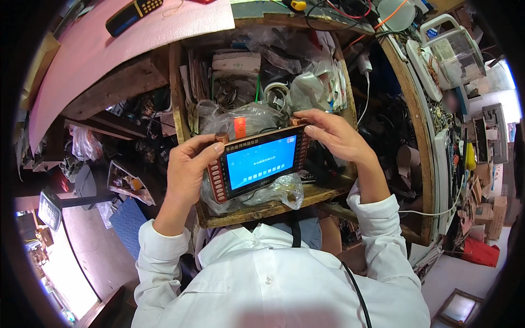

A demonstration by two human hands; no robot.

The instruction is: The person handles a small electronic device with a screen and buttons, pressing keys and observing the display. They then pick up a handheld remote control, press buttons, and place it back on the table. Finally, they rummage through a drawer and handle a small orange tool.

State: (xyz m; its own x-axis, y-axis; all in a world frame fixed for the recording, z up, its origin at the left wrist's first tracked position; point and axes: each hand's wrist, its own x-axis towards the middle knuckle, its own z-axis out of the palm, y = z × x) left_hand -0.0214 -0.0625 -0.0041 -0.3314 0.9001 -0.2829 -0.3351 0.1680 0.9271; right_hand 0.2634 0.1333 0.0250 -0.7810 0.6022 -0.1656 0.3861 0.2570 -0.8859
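A portable video player (261, 164) with a lit blue screen and a brown-red frame is held up between my hands, over an open wooden drawer. My left hand (188, 164) grips its left end, the thumb and fingers at a copper-coloured knob (221, 137) on the top corner. Around the right end, my right hand (336, 134) has its fingers at the other knob (296, 121) and its thumb near the top edge. Red buttons run down both sides of the screen. Behind the top edge an orange-red piece (240, 127) stands up.
The wooden drawer (273, 210) holds plastic bags (306, 90), coiled cable and a box (236, 63). A pink sheet (180, 24) covers the bench at upper left, with a black handheld device (131, 17) on it. A white cable (365, 93) hangs right of the drawer.
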